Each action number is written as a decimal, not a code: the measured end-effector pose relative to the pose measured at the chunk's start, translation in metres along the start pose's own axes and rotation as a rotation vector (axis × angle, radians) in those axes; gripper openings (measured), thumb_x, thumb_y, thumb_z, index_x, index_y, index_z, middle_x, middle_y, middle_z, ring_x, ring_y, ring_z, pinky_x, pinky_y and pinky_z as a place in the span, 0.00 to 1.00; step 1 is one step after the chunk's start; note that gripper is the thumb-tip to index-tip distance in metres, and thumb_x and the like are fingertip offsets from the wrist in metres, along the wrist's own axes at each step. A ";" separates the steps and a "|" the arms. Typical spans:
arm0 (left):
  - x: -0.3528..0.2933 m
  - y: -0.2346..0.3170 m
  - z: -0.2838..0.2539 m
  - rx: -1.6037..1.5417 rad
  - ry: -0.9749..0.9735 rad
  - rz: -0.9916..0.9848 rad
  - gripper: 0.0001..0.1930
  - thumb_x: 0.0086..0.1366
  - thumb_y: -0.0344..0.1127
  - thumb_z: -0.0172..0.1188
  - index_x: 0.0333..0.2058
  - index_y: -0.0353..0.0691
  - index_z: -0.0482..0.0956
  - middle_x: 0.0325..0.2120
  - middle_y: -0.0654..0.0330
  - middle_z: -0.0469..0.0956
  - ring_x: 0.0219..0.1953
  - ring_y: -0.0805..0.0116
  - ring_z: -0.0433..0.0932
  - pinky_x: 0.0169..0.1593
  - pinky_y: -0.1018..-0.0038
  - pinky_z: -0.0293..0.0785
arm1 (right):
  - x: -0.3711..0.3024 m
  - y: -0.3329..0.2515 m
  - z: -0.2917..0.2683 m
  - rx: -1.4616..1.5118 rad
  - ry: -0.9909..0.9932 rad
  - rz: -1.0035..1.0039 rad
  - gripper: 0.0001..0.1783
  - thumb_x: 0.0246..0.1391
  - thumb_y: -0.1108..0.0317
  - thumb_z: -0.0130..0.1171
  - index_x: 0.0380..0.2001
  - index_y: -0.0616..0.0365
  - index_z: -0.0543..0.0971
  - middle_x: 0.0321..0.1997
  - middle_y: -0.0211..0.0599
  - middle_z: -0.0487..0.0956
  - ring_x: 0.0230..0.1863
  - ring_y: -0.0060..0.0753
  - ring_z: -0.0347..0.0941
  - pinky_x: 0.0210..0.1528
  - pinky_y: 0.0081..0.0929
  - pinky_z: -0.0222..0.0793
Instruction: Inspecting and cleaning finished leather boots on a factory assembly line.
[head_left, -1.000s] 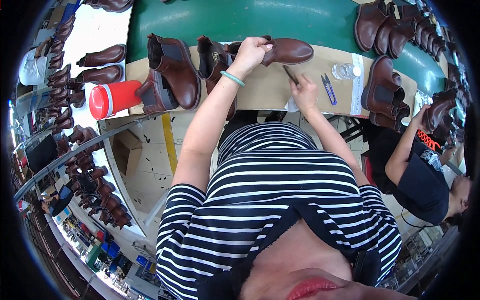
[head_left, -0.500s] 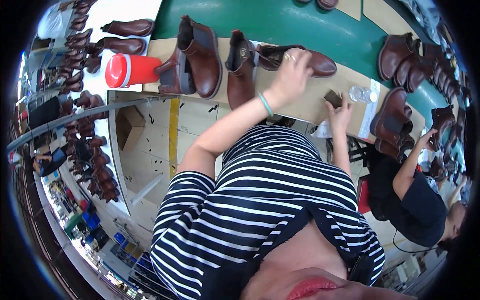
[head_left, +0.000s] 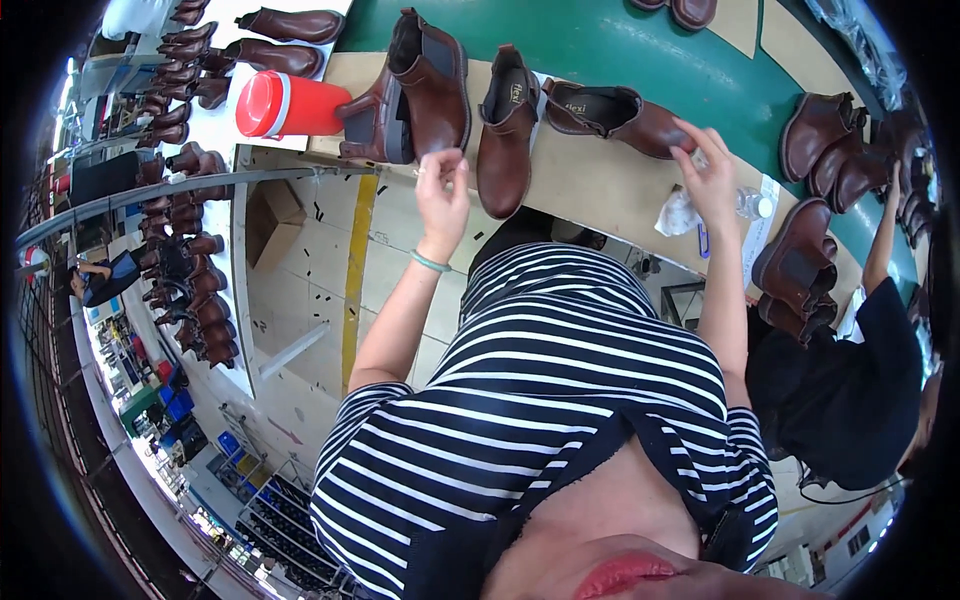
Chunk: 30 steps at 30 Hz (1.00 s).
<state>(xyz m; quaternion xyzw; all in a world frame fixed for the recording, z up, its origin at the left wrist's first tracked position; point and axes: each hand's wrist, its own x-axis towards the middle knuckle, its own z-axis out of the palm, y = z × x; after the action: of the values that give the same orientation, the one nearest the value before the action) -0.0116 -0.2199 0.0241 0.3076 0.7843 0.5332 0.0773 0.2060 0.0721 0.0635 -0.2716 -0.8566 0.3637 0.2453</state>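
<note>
My left hand point(head_left: 441, 192), with a green band at the wrist, is raised with fingers loosely apart and holds nothing; it hovers just left of an upright brown ankle boot point(head_left: 505, 135). My right hand point(head_left: 706, 168) is spread, with its fingertips on the toe of a brown boot point(head_left: 612, 110) lying on its side on the tan work board point(head_left: 600, 190). Below my right hand lie a crumpled white cloth point(head_left: 680, 215), a small clear bottle point(head_left: 752, 204) and a blue pen point(head_left: 703, 240).
Two more brown boots point(head_left: 430, 75) stand at the board's left beside a red cylinder point(head_left: 285, 105). A green belt point(head_left: 620, 40) runs behind. More boots point(head_left: 800, 260) lie at right, where a person in dark clothes point(head_left: 850, 390) reaches up. Racks of boots point(head_left: 195, 290) line the left.
My left hand has let go of the lying boot and pulled back to the left. My right hand has moved up onto that boot; the dark tool it held is no longer seen.
</note>
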 end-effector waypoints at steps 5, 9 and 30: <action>0.021 0.009 0.012 -0.039 -0.022 -0.108 0.22 0.58 0.22 0.61 0.52 0.38 0.67 0.43 0.56 0.72 0.42 0.69 0.74 0.45 0.77 0.74 | 0.038 -0.023 0.034 -0.229 -0.306 -0.113 0.14 0.46 0.72 0.62 0.40 0.52 0.81 0.29 0.41 0.77 0.35 0.43 0.76 0.38 0.35 0.71; 0.046 0.012 0.021 0.318 -0.141 0.218 0.24 0.54 0.21 0.64 0.50 0.40 0.68 0.42 0.58 0.73 0.40 0.69 0.75 0.45 0.76 0.74 | 0.072 -0.018 0.042 -0.500 -0.346 -0.042 0.11 0.43 0.63 0.65 0.30 0.56 0.81 0.29 0.48 0.80 0.36 0.51 0.78 0.38 0.45 0.73; 0.013 -0.049 0.106 -0.139 -0.183 -0.009 0.45 0.48 0.30 0.70 0.62 0.34 0.54 0.61 0.39 0.57 0.61 0.43 0.62 0.63 0.61 0.61 | 0.028 -0.070 0.043 -0.364 -0.184 0.058 0.31 0.47 0.72 0.61 0.57 0.42 0.71 0.41 0.46 0.74 0.31 0.46 0.76 0.38 0.41 0.72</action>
<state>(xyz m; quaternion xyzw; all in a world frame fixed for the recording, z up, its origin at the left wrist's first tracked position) 0.0066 -0.1406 -0.0607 0.3455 0.7365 0.5555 0.1722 0.1391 0.0285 0.0963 -0.3016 -0.9189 0.2329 0.1025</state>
